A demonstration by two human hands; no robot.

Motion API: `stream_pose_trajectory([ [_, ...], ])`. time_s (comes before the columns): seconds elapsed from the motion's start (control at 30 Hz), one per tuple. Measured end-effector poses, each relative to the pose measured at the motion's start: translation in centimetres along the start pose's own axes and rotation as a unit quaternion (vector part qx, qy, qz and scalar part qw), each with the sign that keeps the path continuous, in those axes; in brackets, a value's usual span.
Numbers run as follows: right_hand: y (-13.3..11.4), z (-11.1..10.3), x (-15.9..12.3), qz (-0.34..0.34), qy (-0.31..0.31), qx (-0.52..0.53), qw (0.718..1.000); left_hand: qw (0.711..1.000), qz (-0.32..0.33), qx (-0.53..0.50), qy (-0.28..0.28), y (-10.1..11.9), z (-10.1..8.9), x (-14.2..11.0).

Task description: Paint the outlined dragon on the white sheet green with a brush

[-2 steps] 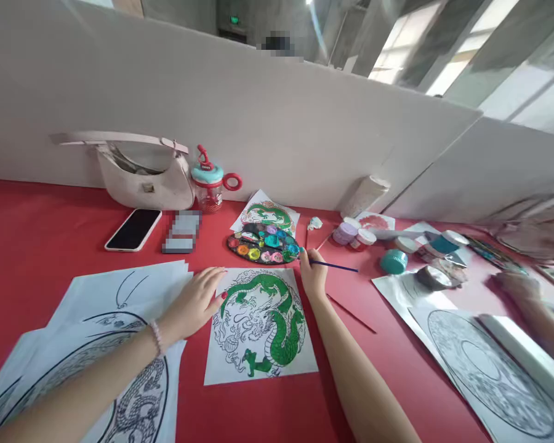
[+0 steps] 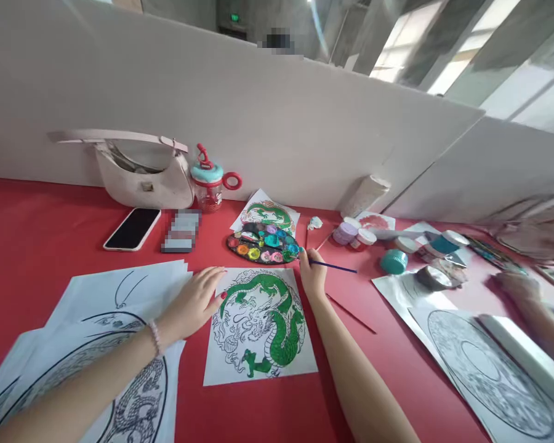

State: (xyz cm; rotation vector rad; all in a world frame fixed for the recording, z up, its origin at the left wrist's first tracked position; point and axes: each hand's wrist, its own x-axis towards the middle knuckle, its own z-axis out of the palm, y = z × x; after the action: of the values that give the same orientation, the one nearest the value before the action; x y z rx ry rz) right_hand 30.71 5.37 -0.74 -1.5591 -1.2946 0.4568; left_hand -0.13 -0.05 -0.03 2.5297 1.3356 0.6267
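Lying on the red desk [image 2: 263, 412] between two hands' fingers is a partly green dragon drawing [image 2: 263, 326]. The right hand [image 2: 313, 278] has its fingers closed around a blue paintbrush [image 2: 335, 266], a palette [image 2: 260, 245] just left of them; the left hand [image 2: 196, 301], fingers loosely extended, touches the drawing's edge.
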Motion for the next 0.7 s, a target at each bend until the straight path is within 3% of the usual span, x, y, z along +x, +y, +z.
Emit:
stream_pose_trajectory([
  [0.7,-0.35,0.01,-0.18,0.002,-0.01,-0.024,1.0,1.0,-0.003,-0.001,-0.008,0.17,-0.36,-0.05],
])
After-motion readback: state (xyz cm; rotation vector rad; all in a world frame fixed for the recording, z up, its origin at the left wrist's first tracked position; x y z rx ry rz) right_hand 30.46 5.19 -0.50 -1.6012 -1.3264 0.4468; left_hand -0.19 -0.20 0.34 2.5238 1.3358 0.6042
